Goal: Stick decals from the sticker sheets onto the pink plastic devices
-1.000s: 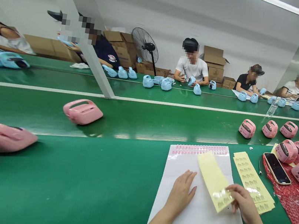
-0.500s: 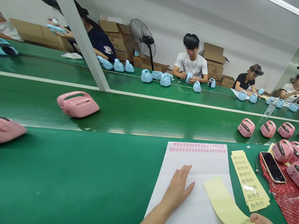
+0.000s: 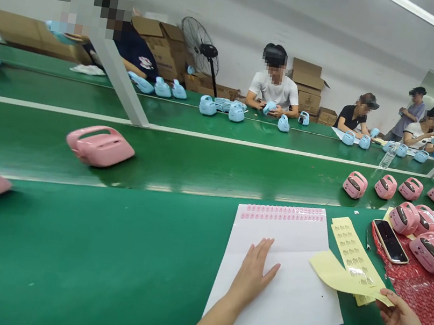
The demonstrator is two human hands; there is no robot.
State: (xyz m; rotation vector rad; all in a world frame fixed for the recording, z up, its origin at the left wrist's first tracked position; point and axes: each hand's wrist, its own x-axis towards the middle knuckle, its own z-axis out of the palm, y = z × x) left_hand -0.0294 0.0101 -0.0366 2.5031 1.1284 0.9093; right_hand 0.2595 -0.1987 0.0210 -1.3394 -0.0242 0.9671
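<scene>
My left hand (image 3: 251, 273) lies flat, fingers stretched out, on a white sheet (image 3: 294, 299) on the green table. Along that sheet's far edge runs a row of small pink stickers (image 3: 282, 214). My right hand (image 3: 400, 323) pinches the near end of a yellow backing strip (image 3: 340, 279) and holds it over a stack of similar yellow strips (image 3: 353, 250) at the sheet's right edge.
A phone (image 3: 390, 241) and several pink toy cases (image 3: 404, 217) lie on red bubble wrap (image 3: 422, 291) at the right. More pink cases (image 3: 99, 145) ride the green conveyor belt beyond. Other people sit at the far table with blue cases (image 3: 232, 111).
My right hand has carried the yellow strip off the white sheet, rightward to the stack of strips. My left hand has stayed flat on the sheet. The pink cases on the belt have drifted left.
</scene>
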